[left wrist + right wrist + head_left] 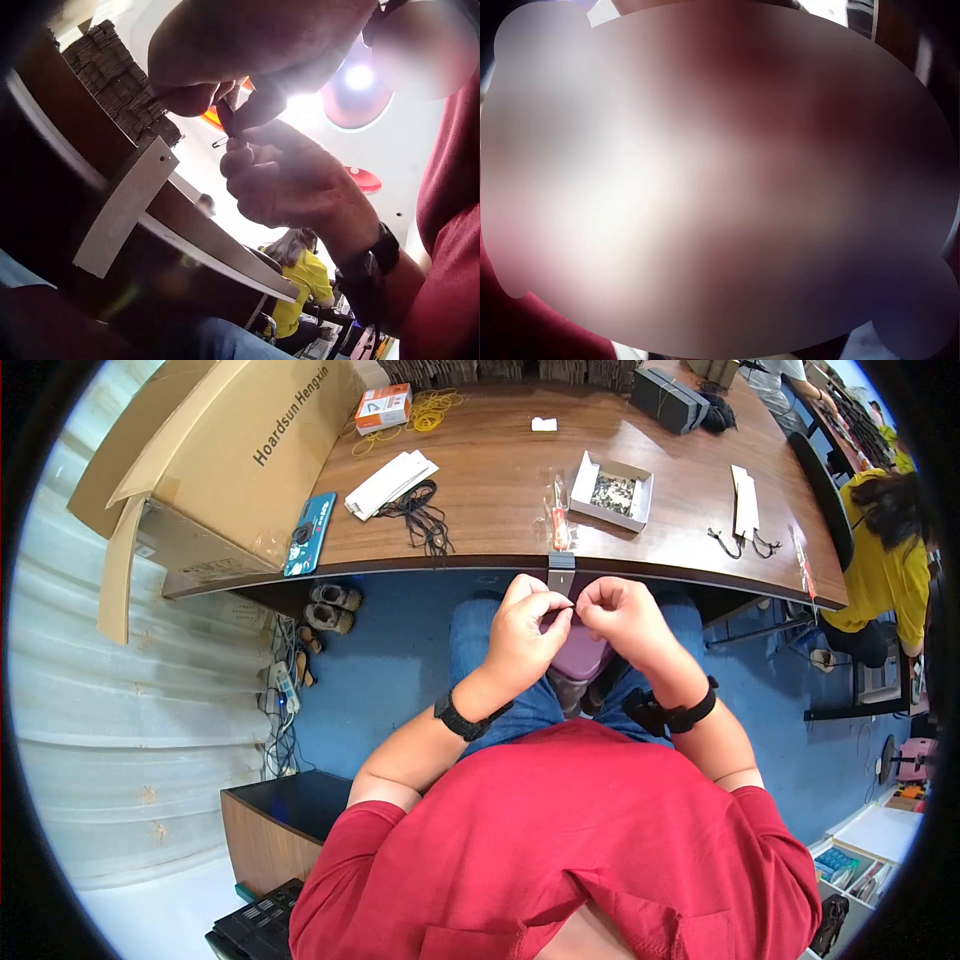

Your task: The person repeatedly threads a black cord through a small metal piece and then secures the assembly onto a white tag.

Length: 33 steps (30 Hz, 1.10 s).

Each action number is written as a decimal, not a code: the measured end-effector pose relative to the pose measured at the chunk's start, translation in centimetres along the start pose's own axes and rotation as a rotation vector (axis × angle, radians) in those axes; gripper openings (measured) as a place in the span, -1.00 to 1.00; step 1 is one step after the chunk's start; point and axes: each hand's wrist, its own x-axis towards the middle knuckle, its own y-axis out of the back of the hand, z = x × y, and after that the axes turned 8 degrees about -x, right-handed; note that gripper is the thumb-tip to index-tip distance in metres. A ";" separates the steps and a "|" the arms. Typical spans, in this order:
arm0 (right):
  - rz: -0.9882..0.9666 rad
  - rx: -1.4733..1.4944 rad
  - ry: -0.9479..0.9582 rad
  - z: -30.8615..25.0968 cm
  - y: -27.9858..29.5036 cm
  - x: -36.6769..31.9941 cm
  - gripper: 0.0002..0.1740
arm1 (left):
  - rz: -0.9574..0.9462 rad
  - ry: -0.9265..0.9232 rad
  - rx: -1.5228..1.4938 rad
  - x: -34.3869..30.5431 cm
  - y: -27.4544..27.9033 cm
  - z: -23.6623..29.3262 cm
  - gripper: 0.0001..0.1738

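In the head view my left hand [522, 628] and right hand [632, 622] meet over my lap, just in front of the desk edge. Both pinch with thumb and forefinger, fingertips almost together. A bit of thin black cord [573, 606] shows between them. The left wrist view has a small wire safety pin [219, 142] sticking out at the right hand's fingertips; the fingers hide most of the work. Just beyond the hands, a grey strip of card [562, 572] juts over the desk edge. The right wrist view is blurred out.
On the desk [490, 480] stands an open white box [640, 510] of small black pieces. White tags [395, 482] lie by black cords [425, 525]; more tags [745, 505] lie to the right. A large carton [230, 470] stands at left. A person in yellow [880, 560] sits at right.
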 end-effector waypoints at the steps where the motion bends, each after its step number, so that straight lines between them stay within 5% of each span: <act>1: -0.151 0.279 -0.084 0.0 0.6 0.1 -0.91 | -0.019 0.001 -0.010 0.1 0.1 0.5 -0.93; 4: -0.382 0.620 -0.273 0.7 1.4 0.2 -0.90 | -0.115 0.116 -0.142 0.4 1.0 0.6 -0.94; 8: -0.466 0.705 -0.324 0.5 1.6 -0.2 -0.88 | -0.197 0.202 -0.245 0.6 1.5 0.9 -0.95; 14: -0.334 0.342 -0.214 -0.4 2.5 -1.0 -0.91 | -0.252 0.205 -0.189 0.9 2.0 1.0 -0.97; 21: -0.440 0.716 -0.305 0.4 2.8 -1.5 -0.90 | -0.169 0.142 -0.213 1.1 1.6 1.2 -0.99; 25: -0.359 0.637 -0.187 1.7 4.0 -1.5 -0.80 | -0.164 0.156 -0.231 1.1 2.2 1.3 -0.99; 29: -0.065 0.424 -0.085 1.4 3.2 -1.4 -0.65 | -0.185 0.187 -0.229 1.0 1.9 1.5 -0.98; 33: -0.154 0.181 0.061 -0.5 0.9 -1.9 -0.76 | -0.241 0.192 -0.215 0.7 1.5 0.7 -0.95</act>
